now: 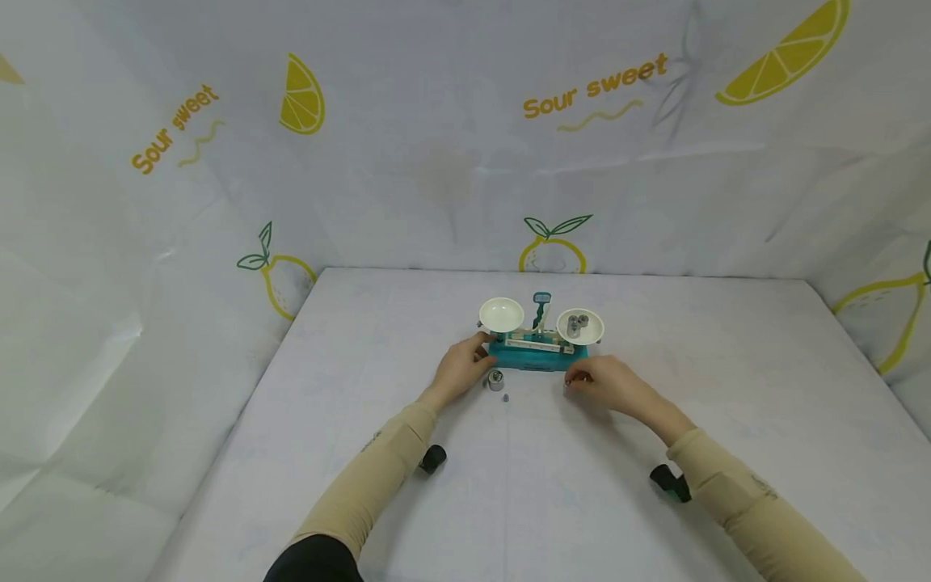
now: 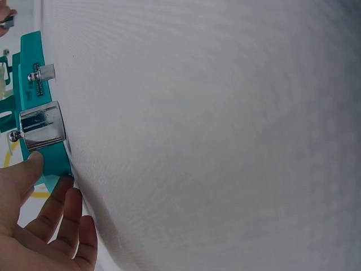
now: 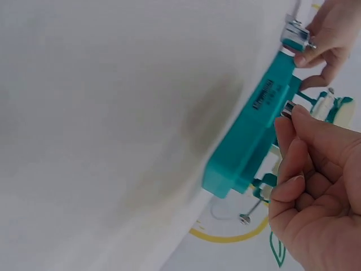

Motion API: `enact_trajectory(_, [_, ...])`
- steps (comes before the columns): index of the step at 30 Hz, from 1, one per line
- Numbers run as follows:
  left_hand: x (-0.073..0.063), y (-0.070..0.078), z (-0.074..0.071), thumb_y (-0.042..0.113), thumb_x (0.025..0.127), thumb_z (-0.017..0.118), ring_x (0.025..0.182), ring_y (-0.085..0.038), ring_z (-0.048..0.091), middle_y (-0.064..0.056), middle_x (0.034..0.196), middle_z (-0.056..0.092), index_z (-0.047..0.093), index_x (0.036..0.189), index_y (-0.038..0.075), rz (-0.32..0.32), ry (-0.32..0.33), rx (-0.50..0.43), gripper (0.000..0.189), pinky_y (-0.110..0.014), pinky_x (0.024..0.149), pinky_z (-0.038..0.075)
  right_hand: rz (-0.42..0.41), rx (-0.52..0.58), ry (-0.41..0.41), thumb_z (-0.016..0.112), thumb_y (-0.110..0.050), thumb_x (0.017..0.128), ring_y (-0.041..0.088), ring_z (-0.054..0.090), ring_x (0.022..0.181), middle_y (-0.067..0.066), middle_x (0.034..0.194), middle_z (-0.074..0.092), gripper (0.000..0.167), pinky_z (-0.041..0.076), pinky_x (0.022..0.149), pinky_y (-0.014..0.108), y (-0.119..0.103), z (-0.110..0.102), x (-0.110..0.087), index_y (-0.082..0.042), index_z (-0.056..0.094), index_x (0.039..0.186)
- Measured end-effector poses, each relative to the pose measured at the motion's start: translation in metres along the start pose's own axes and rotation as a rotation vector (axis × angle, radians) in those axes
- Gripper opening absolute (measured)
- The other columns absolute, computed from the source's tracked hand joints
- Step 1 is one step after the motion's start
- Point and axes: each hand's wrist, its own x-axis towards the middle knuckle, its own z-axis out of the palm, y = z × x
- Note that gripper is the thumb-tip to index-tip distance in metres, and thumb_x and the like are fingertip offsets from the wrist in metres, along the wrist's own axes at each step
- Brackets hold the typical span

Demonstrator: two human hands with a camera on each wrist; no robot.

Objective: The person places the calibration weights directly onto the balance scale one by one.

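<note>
A teal balance scale with two cream pans stands on the white table. My left hand holds the left end of its base, the thumb in front and the other fingers round the end. Between thumb and forefinger, my right hand pinches a small metal weight in front of the base's right end. Several metal weights sit in the right pan; the left pan holds nothing. A larger cylindrical weight stands before the base near my left hand, with a smaller weight beside it.
A tiny grey weight lies on the table in front of the scale. A white backdrop printed with lemons rises behind the table's far edge. Dark wrist devices show under both sleeves.
</note>
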Motion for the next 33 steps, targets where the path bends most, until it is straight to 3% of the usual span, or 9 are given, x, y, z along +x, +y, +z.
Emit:
enact_trajectory(17, [0.0, 0.0, 0.0, 0.027, 0.092, 0.058, 0.088, -0.016, 0.064, -0.007, 0.103, 0.068, 0.051, 0.13, 0.018, -0.016, -0.007, -0.005, 0.039, -0.029, 0.074, 0.05, 0.032, 0.033, 0.206, 0.061, -0.01, 0.088, 0.017, 0.057, 0.073, 0.011, 0.088, 0.069, 0.015, 0.046, 0.06, 0.028, -0.006, -0.043, -0.002, -0.002, 0.068, 0.098])
enact_trajectory(33, [0.001, -0.001, -0.001, 0.027, 0.092, 0.058, 0.088, -0.016, 0.064, -0.007, 0.104, 0.068, 0.052, 0.129, 0.018, -0.016, -0.016, -0.009, 0.039, -0.028, 0.074, 0.05, 0.142, 0.054, 0.205, 0.059, -0.012, 0.09, 0.024, 0.058, 0.08, 0.016, 0.092, 0.066, 0.02, 0.049, 0.065, 0.032, 0.006, -0.051, 0.016, 0.002, 0.065, 0.103])
